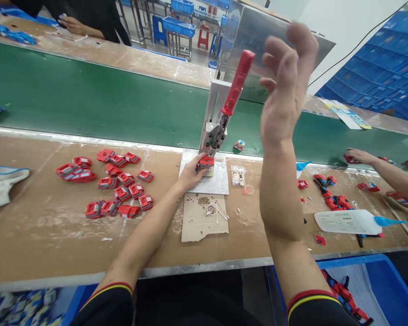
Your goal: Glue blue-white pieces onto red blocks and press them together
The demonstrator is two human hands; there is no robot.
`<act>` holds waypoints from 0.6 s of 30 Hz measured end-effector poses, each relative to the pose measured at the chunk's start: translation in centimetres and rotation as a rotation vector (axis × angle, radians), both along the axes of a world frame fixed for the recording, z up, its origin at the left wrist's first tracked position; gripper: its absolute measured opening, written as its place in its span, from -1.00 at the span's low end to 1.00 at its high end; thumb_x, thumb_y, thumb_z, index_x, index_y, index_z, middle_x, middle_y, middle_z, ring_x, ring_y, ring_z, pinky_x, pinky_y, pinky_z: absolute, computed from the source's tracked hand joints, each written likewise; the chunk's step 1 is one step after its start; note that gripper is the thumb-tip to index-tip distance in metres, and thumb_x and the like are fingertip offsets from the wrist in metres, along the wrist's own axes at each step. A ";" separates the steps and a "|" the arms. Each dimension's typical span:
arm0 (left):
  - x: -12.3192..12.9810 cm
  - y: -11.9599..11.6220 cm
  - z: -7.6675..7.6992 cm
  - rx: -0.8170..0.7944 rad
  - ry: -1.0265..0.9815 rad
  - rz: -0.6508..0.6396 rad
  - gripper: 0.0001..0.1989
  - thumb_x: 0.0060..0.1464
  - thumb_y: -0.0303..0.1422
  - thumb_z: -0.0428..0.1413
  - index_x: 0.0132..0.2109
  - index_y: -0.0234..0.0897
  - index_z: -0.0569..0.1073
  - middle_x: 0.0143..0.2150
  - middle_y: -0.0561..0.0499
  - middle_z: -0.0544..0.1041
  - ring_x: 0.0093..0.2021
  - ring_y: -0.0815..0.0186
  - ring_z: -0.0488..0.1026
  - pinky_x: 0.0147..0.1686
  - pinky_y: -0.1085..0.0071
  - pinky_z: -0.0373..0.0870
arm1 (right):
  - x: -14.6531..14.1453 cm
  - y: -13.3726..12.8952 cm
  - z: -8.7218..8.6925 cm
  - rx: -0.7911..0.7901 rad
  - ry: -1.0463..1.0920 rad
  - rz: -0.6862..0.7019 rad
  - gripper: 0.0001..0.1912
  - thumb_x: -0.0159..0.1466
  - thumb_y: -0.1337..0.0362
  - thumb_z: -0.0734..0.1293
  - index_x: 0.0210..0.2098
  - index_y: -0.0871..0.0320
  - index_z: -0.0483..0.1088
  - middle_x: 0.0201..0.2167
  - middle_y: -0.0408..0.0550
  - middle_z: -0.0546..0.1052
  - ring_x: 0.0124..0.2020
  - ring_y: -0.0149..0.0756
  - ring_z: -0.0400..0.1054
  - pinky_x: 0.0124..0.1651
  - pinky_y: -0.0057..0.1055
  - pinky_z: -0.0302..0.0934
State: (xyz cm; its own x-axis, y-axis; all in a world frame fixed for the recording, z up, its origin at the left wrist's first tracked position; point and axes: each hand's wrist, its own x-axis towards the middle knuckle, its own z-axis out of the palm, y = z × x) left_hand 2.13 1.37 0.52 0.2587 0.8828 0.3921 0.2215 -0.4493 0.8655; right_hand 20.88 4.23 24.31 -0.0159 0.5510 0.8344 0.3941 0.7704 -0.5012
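My left hand (191,173) pinches a small red plastic part (206,161) under the plunger of a hand-lever toggle press (215,131), on its metal base plate (221,185). Raised to the right of the press, my right hand (285,86) is empty, its fingers apart, blurred and curved near the red lever handle (238,83) without touching it. The handle points up. Left of my left arm lie several red and grey plastic parts (122,181) in loose clusters. In front of the base plate, a piece of cardboard (204,228) carries a small cup (211,209) and cotton swabs (221,213).
A green conveyor belt (105,95) runs behind the bench. A bag of cotton swabs (238,175) and a glue bottle (347,222) lie to the right. A co-worker's hand (358,156) reaches in at right; another person (85,22) stands across. Blue bins (387,280) sit below the edge.
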 end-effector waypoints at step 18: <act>0.2 0.1 0.2 0.020 0.027 -0.027 -0.43 0.25 -0.39 0.22 0.35 -0.35 0.32 0.26 -0.22 0.56 0.24 0.06 0.55 0.26 0.11 0.49 | -5.1 -10.7 -10.0 -0.304 -0.016 0.131 -0.40 0.28 -0.36 0.17 0.14 -0.20 0.30 -0.10 0.04 0.37 0.23 0.19 0.32 0.27 0.40 0.28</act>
